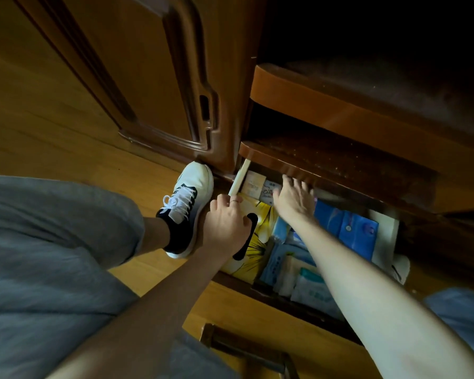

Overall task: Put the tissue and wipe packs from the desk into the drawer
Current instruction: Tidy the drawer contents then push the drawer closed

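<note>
Wood is all around me: a brown floor (52,127), a big cupboard door (148,77), and dark shelves (340,170) that stick out over the drawer (285,299). It is dim down here. I am crouched low, with my knee in grey trousers (52,255) and my shoe (189,206) right next to the drawer.

The drawer is pulled open and looks nearly full. A yellow box (260,242) lies on the left side. Blue packs (350,231) sit on the right, and pale wipe packs (312,291) are squeezed in at the front. More small packs (257,184) are at the back, under the shelf.

My left hand (227,222) rests on the yellow box, fingers curled over its far edge. My right hand (296,198) is spread flat, holding nothing, pressing on the packs at the back.

I think most of the job is done. I cannot see the worktop, so I cannot tell if any packs are left up there. The drawer is not shut yet.
</note>
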